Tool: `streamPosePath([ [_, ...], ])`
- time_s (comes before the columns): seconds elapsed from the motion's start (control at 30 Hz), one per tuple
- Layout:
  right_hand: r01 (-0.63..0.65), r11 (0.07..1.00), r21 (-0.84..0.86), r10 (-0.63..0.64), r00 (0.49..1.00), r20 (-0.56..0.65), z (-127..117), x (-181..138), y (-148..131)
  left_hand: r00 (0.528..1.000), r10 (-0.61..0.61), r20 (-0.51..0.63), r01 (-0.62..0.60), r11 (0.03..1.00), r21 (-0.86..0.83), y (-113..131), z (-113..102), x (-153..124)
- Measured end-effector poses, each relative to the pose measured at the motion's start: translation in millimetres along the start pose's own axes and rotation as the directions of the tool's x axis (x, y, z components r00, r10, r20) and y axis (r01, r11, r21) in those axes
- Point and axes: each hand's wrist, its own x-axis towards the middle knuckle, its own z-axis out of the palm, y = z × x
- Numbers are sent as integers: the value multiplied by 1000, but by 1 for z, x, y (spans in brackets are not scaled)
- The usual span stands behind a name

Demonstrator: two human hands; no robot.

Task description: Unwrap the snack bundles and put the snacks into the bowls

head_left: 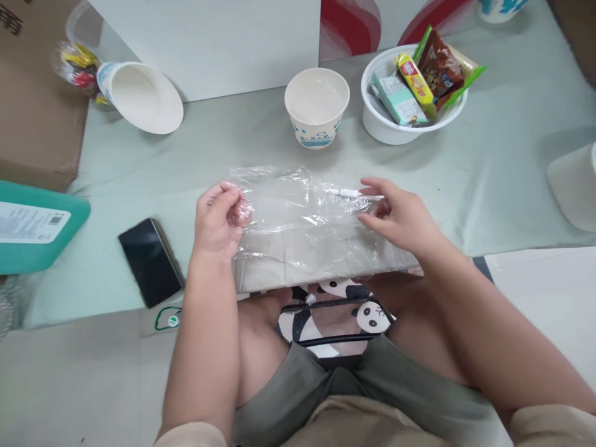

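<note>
A clear, crinkled plastic bag [284, 202] lies spread along the front edge of the cloth-covered table. My left hand [218, 217] is closed on its left end, thumb pressed against the curled fingers. At the bag's right end is a thin white strip [350, 194], perhaps a tie; its exact kind is unclear. My right hand [400, 214] hovers there with thumb and forefinger apart, the other fingers curled in. The strip reaches towards these fingers, and whether they touch it cannot be made out. Just beyond the bag stands an upright paper cup [316, 108] with blue print.
A white bowl [367, 118] of packaged snacks stands at the back right. Another paper cup [153, 102] lies tipped on its side at the back left. A phone [151, 261] rests left of my arm, near a green container [69, 242]. A white box [223, 43] stands behind.
</note>
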Motion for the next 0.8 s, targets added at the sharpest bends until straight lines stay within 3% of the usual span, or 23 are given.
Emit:
streamPosePath([
  [0.1, 77, 997, -30, -76, 996, 38, 1, -2, -3, 998, -19, 65, 23, 998, -51, 7, 1, -4],
  [0.23, -15, 1000, -15, 14, 999, -38, 4, -2, -10, 995, -12, 103, 24, 992, -122, 12, 0, -6],
  [0.53, -172, 876, 451, 281, 941, -187, 7, 4, -9, 995, 2, 101, 14, 988, -151, 12, -3, -6],
  [0.7, -121, 774, 622, 314, 926, -210, 9, 7, 6, 996, 92, -11, -92, 968, -234, 8, 2, -4],
  [0.8, -17, 796, 604, 225, 936, -270, 8, 3, 4, 988, 99, -116, -120, 973, -195, 6, 3, -2],
])
